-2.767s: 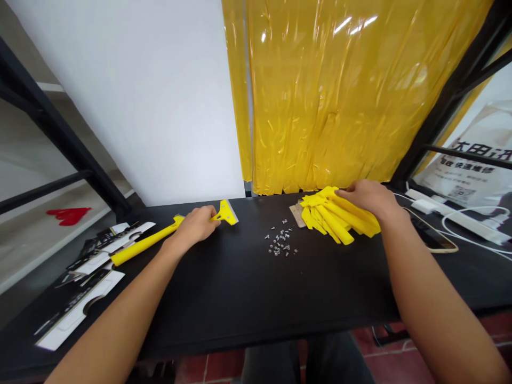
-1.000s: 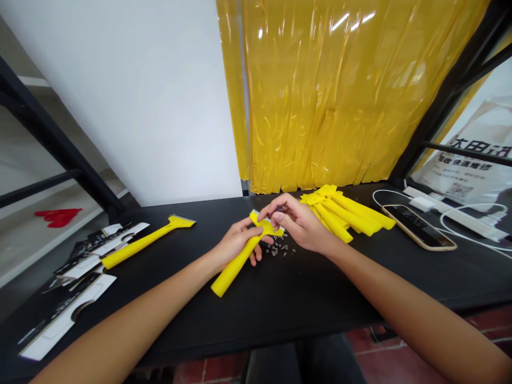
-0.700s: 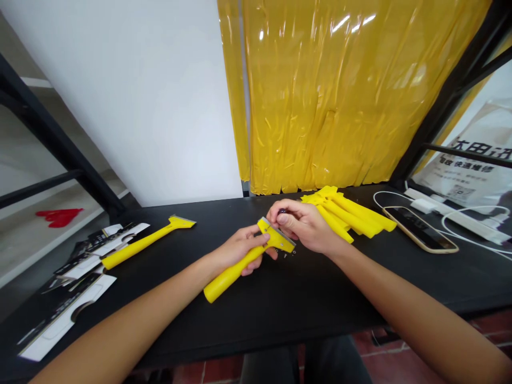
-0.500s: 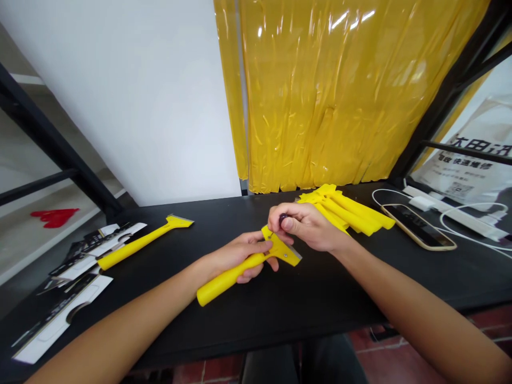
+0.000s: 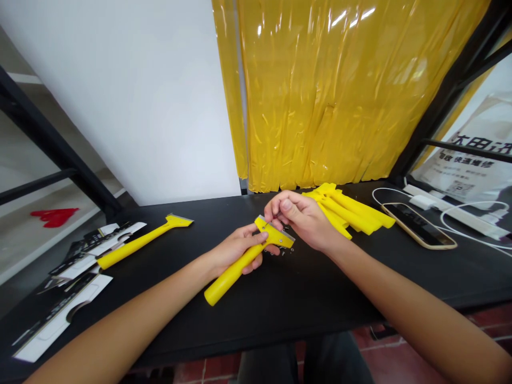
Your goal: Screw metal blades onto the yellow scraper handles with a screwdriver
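A yellow scraper point(image 5: 236, 269) lies across my left hand point(image 5: 242, 248), its handle pointing down and toward me. My left hand is closed around the scraper's neck, thumb on top. The wide head carries a thin metal blade along its far edge and a screw. My right hand point(image 5: 298, 216) is curled just over the upper end of that head. Its fingers are closed around a small screwdriver, now mostly hidden by them. Small loose screws and nuts point(image 5: 283, 253) lie on the black table behind the scraper head.
Another yellow scraper point(image 5: 136, 245) rests at the left, partly over printed cardboard sleeves point(image 5: 64, 314). A pile of yellow scraper handles point(image 5: 352, 210) lies beyond my right hand. A phone point(image 5: 418, 226), white cables and a power strip point(image 5: 460, 213) are at the right. Yellow plastic curtain point(image 5: 328, 106) hangs behind.
My left hand has tilted the scraper slightly and its head has shifted a little left and up. My right hand has turned, hiding the screwdriver's dark handle; small hardware behind has come into view.
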Motion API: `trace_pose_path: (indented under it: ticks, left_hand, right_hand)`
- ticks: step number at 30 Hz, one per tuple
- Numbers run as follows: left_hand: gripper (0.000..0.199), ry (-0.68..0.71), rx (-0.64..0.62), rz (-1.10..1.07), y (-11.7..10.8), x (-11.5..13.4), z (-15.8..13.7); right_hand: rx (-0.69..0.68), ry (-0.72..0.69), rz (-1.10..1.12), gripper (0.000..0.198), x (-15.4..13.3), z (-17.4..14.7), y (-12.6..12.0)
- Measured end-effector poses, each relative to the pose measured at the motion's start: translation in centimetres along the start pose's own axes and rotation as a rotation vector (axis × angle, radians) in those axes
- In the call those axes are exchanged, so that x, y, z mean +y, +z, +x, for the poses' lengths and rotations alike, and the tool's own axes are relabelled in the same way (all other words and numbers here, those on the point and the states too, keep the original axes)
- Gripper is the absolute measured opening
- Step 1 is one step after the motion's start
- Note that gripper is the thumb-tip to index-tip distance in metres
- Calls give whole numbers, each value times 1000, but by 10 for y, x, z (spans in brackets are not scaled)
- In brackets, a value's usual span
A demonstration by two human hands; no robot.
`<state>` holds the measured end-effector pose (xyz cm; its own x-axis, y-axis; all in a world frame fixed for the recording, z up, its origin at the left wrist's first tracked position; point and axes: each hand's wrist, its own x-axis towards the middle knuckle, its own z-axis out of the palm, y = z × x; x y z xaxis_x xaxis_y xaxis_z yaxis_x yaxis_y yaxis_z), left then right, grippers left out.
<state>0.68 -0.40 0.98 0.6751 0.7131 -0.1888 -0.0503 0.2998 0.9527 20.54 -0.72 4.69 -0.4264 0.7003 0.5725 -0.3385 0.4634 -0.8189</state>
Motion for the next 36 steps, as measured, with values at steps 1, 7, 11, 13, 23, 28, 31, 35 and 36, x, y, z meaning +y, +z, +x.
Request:
trace_pose_path:
  ticks: [1,7,11,13,23,28,31,35,36]
  left_hand:
    - [41,7,1,1,0,-1,0]
    - [38,2,-19,23,2,0,-1]
    - [37,-49,-71,106,6,1,-4]
    - [36,-75,-106,134,8,1,-5]
    - [44,-6,-31,101,3,-4,0]
    - [43,12,-29,88,4,-4,1]
    - [45,24,-11,87,5,-4,0]
    - [48,35,9,75,5,-4,0]
    - [49,31,8,75,5,-5,0]
  right_hand:
    - [20,-11,0,26,0,1,-1]
    - [2,40,27,31,0,1,-8]
    - [-2,70,47,32,1,1,-8]
    - [17,59,40,31,2,1,-5]
    - [114,44,-120,38,4,-2,7]
    - [186,-30,-130,24,7,-2,7]
    - [156,-52,-264,19,2,-2,6]
    - [76,13,-274,28,-3,-2,2]
    - [68,29,-228,30,-2,-1,0]
